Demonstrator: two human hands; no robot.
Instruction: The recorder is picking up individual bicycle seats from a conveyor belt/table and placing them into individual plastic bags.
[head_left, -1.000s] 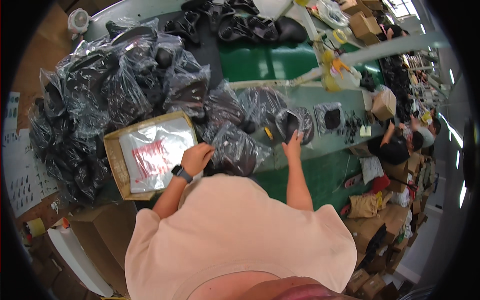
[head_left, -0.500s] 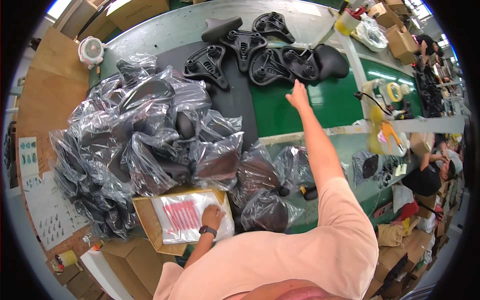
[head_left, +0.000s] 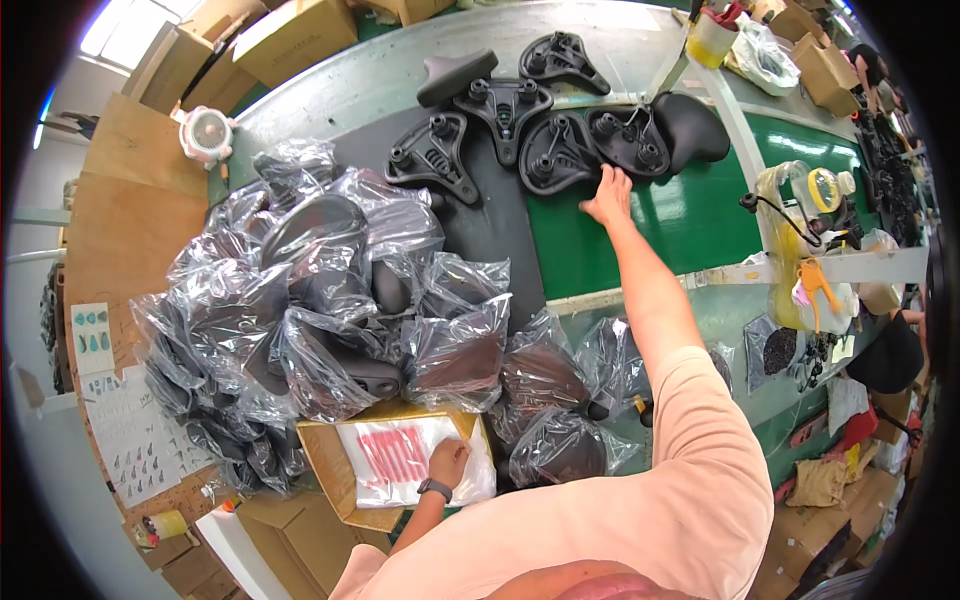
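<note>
My right hand (head_left: pixel 611 194) is stretched far forward over the green work surface. Its fingers are apart, the tips at the near edge of an upside-down black bicycle saddle (head_left: pixel 628 142); whether they touch it I cannot tell. More saddles lie around that one: an upside-down saddle (head_left: pixel 556 155) just to its left and a smooth one (head_left: pixel 692 132) to its right. My left hand (head_left: pixel 449 463) rests on a stack of clear plastic bags (head_left: pixel 392 455) with red print, inside an open cardboard box (head_left: pixel 326 464). Its fingers are curled in, pinching at the top bag.
A big heap of bagged saddles (head_left: pixel 300 270) fills the left of the table, with several more bagged ones (head_left: pixel 545 375) along the near side. A small fan (head_left: pixel 206 134) stands at the far left. A metal frame bar (head_left: pixel 735 130) and an orange trigger tool (head_left: pixel 818 285) are at the right.
The whole view has shifted, so things sit further right and lower. My right hand's fingers have spread at the saddle's edge. The left hand's fingers have curled in on the bags.
</note>
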